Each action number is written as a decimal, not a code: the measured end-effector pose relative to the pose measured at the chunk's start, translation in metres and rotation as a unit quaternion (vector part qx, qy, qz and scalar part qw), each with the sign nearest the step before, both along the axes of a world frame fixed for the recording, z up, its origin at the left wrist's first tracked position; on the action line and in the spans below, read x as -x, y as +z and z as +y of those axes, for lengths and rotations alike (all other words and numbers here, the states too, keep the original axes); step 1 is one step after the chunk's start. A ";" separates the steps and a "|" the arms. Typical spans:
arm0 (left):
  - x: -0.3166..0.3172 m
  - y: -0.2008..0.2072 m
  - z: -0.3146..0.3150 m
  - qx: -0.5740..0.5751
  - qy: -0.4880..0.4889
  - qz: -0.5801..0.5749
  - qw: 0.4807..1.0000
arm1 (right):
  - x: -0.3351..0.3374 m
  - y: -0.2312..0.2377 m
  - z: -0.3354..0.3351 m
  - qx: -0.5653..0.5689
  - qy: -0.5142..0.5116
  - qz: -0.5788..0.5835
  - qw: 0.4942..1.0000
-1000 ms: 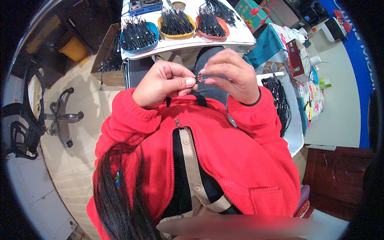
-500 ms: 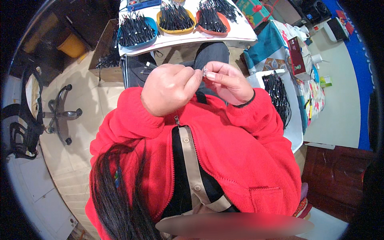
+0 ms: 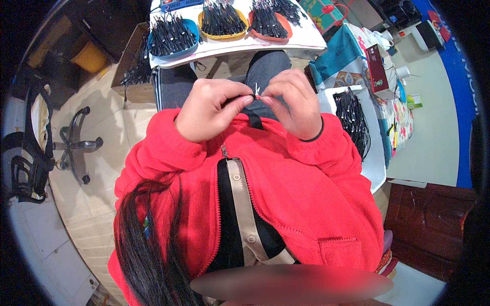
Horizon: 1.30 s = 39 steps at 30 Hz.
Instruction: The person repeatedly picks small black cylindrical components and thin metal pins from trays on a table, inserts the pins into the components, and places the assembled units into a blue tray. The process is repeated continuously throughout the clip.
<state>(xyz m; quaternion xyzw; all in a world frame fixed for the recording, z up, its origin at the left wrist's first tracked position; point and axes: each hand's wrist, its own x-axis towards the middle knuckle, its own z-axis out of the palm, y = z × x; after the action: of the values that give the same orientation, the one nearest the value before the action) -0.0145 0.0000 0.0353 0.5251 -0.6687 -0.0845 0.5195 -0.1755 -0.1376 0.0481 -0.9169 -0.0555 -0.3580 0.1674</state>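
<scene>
Over my lap, my left hand (image 3: 208,111) is closed, thumb and forefinger pinching the dark end of a black cable. Most of that cable is hidden in the hand. Short thin wires (image 3: 258,93), white and red, fan out of the cable end between the two hands. My right hand (image 3: 297,106) pinches the red part of these wires between thumb and forefinger, its other fingers curled. The fingertips of both hands almost meet. Ahead on the white table lie black cables in a blue tray (image 3: 191,52), a yellow tray (image 3: 224,36) and an orange tray (image 3: 286,34).
A cardboard box (image 3: 140,94) holding black cables stands left of my legs. To the right, a white tray (image 3: 376,153) carries more cables, beside a cloth-covered surface with a dark red box (image 3: 376,76). An office chair (image 3: 76,145) is on the left.
Both hands have turned and my left fingers have straightened toward the right hand. White and red wires now show between the fingertips. The cable piece jutting left of my left hand is out of sight.
</scene>
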 end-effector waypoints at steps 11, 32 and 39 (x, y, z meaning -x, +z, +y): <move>-0.007 -0.007 0.001 -0.006 -0.058 0.009 0.998 | 0.010 -0.010 0.001 -0.479 0.081 0.156 0.860; -0.007 -0.030 0.005 -0.128 -0.250 0.529 0.801 | 0.010 0.008 -0.018 -0.017 -0.050 -0.009 0.999; -0.005 -0.029 0.004 -0.155 -0.270 0.569 0.761 | -0.009 0.003 0.002 -0.078 0.104 -0.038 0.991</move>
<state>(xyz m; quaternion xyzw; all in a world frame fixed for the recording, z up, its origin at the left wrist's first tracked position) -0.0099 0.0035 0.0064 0.2517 -0.3422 -0.6072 0.6715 -0.1669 -0.1351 0.0510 -0.8759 -0.1294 -0.3767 0.2721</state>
